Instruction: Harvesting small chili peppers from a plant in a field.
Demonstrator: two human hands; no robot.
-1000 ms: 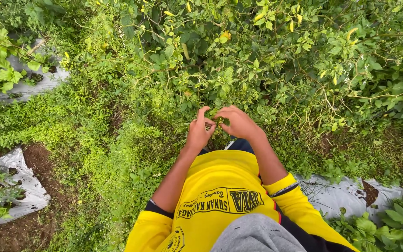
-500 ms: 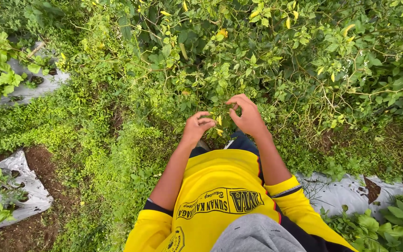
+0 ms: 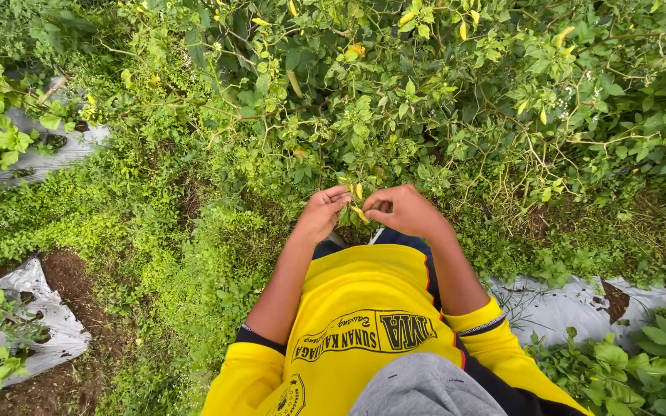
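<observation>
Left hand (image 3: 324, 212) & right hand (image 3: 402, 209) both pinch small yellowish pods (image 3: 359, 213) between fingertips, just below the leafy bush (image 3: 395, 100). Grip looks thin, prob. only fingertips; a pod could slip into the ground weeds (image 3: 194, 254) & get lost.

A single head-worn camera looks steeply down and forward over the person's yellow shirt (image 3: 364, 323). It sits close above the left hand (image 3: 324, 212) and right hand (image 3: 404, 209), with the green bush (image 3: 425, 92) beyond and ground cover filling the rest.
</observation>
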